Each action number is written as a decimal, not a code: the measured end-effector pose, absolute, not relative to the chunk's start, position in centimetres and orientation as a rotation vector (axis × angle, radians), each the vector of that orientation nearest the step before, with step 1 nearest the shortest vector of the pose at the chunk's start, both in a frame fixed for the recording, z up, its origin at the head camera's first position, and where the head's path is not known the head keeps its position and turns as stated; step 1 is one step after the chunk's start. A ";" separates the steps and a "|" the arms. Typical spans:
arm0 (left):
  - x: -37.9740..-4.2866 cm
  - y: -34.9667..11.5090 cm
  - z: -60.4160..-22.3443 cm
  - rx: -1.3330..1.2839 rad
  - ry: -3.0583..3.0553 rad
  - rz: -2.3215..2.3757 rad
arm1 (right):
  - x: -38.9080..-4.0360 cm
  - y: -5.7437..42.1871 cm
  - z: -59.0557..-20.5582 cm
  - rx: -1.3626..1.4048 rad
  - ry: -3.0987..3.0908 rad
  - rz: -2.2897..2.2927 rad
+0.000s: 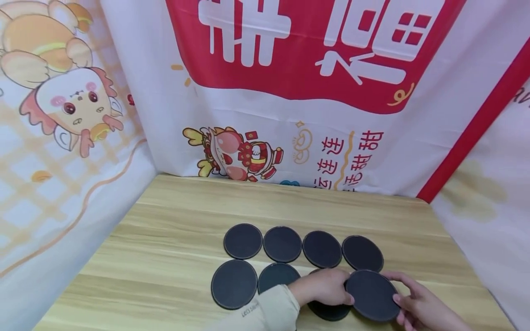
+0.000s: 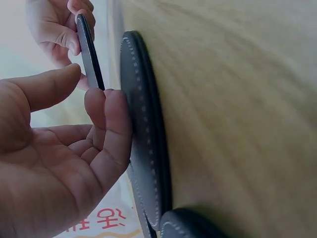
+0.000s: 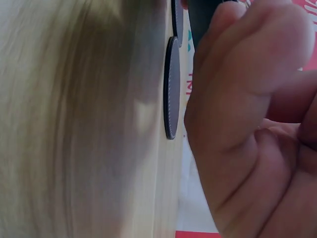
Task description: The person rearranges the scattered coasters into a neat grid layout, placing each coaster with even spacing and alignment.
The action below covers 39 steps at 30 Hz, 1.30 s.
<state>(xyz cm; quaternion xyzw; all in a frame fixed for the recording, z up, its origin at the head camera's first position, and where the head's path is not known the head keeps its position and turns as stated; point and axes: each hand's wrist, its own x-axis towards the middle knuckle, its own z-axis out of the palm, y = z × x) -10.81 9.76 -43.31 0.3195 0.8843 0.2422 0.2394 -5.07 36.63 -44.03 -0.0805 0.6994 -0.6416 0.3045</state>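
Note:
My right hand (image 1: 422, 303) pinches the right edge of a round black coaster (image 1: 372, 295), thumb on top, tilted above the table. In the left wrist view this coaster (image 2: 89, 54) appears edge-on, its near end beside my left fingertips. My left hand (image 1: 325, 287) is at its left edge, thumb apart from the forefinger; whether it touches is unclear. Beneath the left hand lies another coaster (image 1: 331, 312), partly hidden; the left wrist view shows white stitching round its rim. A coaster (image 1: 279, 277) beside it is partly covered by the sleeve.
A back row of coasters (image 1: 283, 244) lies on the wooden table (image 1: 174, 239), with one more coaster (image 1: 234, 284) at the front left. Printed cloth (image 1: 256, 105) hangs behind the table and at both sides.

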 end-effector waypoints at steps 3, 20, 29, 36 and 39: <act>-10.7 10.3 -43.4 0.889 2.405 0.639 | -4.9 37.3 -44.1 -0.196 1.870 -1.678; -10.2 10.9 -43.4 0.963 2.420 0.561 | -4.4 38.0 -44.5 -0.078 2.205 -1.477; -10.1 10.6 -44.0 0.917 2.382 0.607 | -3.9 36.6 -45.3 -0.045 2.472 -1.287; -10.3 10.4 -43.7 0.939 2.374 0.612 | -4.2 35.0 -45.3 0.186 2.607 -1.098; -10.3 10.3 -43.5 0.941 2.370 0.603 | -4.3 34.4 -45.3 0.243 2.627 -1.057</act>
